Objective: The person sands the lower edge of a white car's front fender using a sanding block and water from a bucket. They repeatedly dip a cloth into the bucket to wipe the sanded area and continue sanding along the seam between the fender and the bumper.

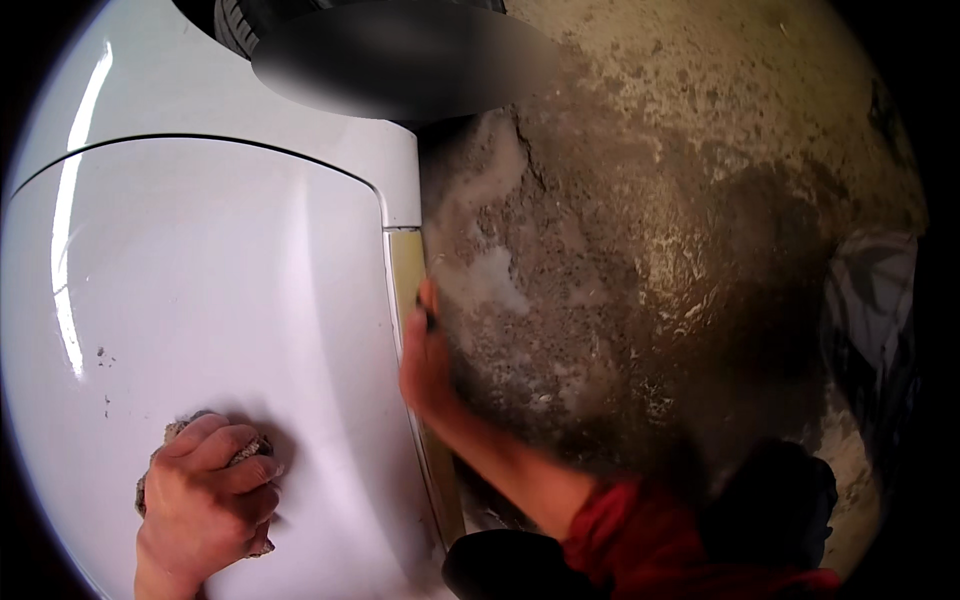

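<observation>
My left hand (210,485) is closed on a crumpled grey cloth (182,432), pressing it on a white, glossy car body panel (250,280) with small dark specks. Along the panel's right edge runs a pale yellow strip (408,258). My right hand (425,365) reaches up to this strip, its fingertips against it around a small dark item that is too blurred to make out.
A black tyre (232,27) shows at the top beside a blurred dark area. Right of the car is a wet, stained concrete floor (600,250). A patterned grey item (865,310) lies at the far right. My dark-clad legs (760,500) are at lower right.
</observation>
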The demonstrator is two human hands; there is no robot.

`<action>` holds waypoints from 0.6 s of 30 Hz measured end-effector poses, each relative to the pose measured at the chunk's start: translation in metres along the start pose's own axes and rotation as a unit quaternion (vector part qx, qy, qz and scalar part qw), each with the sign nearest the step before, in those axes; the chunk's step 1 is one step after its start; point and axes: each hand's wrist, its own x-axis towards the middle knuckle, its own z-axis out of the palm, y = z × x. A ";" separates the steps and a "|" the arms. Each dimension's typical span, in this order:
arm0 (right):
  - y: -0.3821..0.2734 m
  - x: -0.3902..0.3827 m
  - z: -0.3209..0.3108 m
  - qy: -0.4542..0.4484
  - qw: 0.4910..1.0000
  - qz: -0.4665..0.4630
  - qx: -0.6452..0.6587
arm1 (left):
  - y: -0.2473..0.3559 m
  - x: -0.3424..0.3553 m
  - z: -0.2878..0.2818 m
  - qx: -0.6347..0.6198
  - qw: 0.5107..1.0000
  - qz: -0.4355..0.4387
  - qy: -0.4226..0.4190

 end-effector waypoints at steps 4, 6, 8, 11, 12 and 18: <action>0.019 -0.033 -0.009 -0.004 0.999 0.024 0.023 | -0.001 0.003 -0.007 0.003 1.000 0.008 -0.010; -0.002 -0.003 0.004 0.001 0.997 0.036 0.073 | -0.001 0.001 -0.006 0.007 1.000 0.002 -0.025; -0.019 0.027 -0.003 0.003 0.995 0.040 0.093 | 0.004 0.001 0.001 0.002 1.000 -0.009 -0.010; -0.023 0.053 -0.007 -0.012 0.996 0.025 0.088 | -0.002 0.000 -0.004 -0.007 1.000 -0.008 -0.010; 0.011 0.007 -0.018 -0.010 0.997 0.034 0.065 | -0.001 0.003 -0.008 -0.009 1.000 -0.004 -0.004; -0.011 0.047 -0.046 -0.106 0.965 0.214 0.105 | -0.004 0.012 -0.002 0.001 1.000 0.003 0.006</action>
